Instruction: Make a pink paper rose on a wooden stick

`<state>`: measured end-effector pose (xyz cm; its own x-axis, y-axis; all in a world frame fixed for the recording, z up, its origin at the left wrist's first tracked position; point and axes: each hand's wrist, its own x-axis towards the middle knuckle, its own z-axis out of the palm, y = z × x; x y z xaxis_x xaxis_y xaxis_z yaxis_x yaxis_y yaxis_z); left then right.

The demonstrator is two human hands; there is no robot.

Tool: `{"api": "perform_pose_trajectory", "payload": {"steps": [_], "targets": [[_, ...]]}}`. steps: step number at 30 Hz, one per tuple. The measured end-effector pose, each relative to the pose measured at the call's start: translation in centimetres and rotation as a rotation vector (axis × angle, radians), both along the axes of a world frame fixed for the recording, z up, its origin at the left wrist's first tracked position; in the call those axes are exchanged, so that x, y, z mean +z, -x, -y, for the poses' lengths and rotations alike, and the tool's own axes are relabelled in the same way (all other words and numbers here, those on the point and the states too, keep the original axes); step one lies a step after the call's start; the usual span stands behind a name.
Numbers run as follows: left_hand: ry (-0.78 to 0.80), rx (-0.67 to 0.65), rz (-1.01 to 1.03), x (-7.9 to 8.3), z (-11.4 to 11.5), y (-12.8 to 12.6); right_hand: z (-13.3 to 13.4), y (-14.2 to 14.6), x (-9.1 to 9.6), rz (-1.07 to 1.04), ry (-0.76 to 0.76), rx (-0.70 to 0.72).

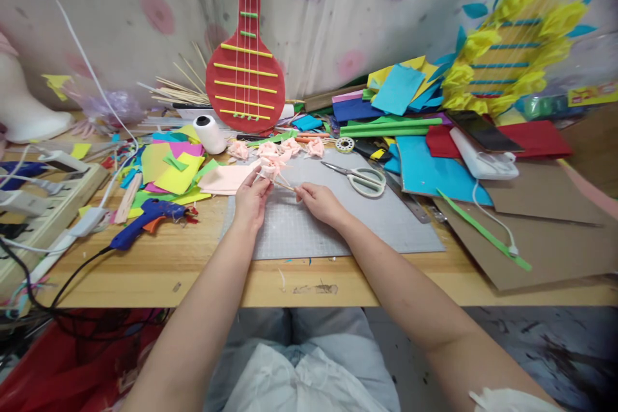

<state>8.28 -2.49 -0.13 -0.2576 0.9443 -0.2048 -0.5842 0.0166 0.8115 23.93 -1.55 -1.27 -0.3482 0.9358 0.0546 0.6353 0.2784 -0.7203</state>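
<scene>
My left hand (252,198) is closed around the base of a pale pink paper flower (271,169), above the grey cutting mat (304,241). A thin pale strip (284,185), perhaps a stick or twisted paper, runs from the flower to my right hand (318,203). The right fingertips pinch its end. Several more pink paper flowers (315,147) lie just behind my hands. Beside the left hand is a pale pink sheet (224,179). To the right of my right hand, scissors (364,181) with light handles rest on the mat.
A blue glue gun (147,222) and a power strip (72,199) with cables stand left. Behind are a white thread spool (210,134) and a red paper instrument (246,84). Coloured scraps (176,170), blue sheets (434,170) and brown cardboard (545,244) flank the mat.
</scene>
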Motion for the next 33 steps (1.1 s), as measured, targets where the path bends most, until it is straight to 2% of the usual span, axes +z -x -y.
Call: {"api": "perform_pose_trajectory", "payload": {"steps": [6,13,17,24,33], "targets": [[0.021,0.033,-0.014,-0.09,-0.09,0.05,-0.06,-0.07,-0.4,-0.118,-0.027,0.02],[0.056,0.114,0.023,0.21,-0.07,-0.03,0.48,-0.28,-0.08,-0.208,-0.034,0.119],[0.086,0.131,0.055,0.38,-0.01,-0.03,0.57,-0.13,-0.17,-0.203,-0.102,0.068],[0.086,0.093,0.044,0.41,0.02,-0.13,0.39,-0.04,-0.3,-0.213,-0.143,-0.052],[0.062,0.007,0.031,0.59,0.22,-0.01,-0.23,-0.43,-0.77,-0.209,-0.121,-0.044]]}}
